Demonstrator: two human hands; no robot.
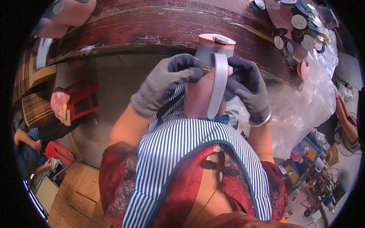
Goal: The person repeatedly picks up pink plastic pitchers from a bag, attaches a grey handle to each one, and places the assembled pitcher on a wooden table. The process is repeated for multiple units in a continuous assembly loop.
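A pink and grey jug (195, 95) stands upright against my lap, its pink lid (209, 37) on top. Its long grey handle (218, 87) faces me. Left of the handle, my gloved left hand (167, 78) pinches a thin yellow cord (205, 70) beside the jug's neck. On the other side my gloved right hand (249, 87) is closed, thumb and fingers bent together close to the handle's top. What lies between its fingertips is hidden.
A worn dark red table (152, 28) spans the far side. Several round tags (299, 22) with cords lie at its right end, by clear plastic sheeting (289, 125). A red stool (81, 98) and cardboard (76, 190) are left. Other people (28, 148) sit at both sides.
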